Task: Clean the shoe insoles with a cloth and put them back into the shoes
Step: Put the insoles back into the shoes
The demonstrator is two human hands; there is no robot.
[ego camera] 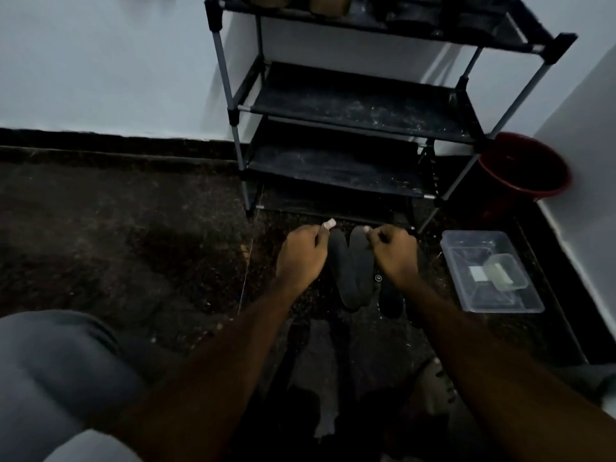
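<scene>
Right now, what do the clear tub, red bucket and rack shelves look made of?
Clear rectangular tub: see-through plastic, glossy; the floor shows through its walls. Round red bucket: likely plastic, smooth with a moulded rim. Black shoe-rack shelves: seemingly fabric, matte and dusty, stretched between grey metal-looking tubes.

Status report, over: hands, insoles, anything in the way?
Left hand pinches left insole, right hand pinches right insole. Both insoles out, side by side. Nothing in the way.

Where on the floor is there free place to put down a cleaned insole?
Free: the dark floor left of the left hand, up to the wall; also the rack's middle shelves. Crowded: the insoles between it and the right hand, a cloth nearer you, the clear box and red bucket rightward.
</scene>
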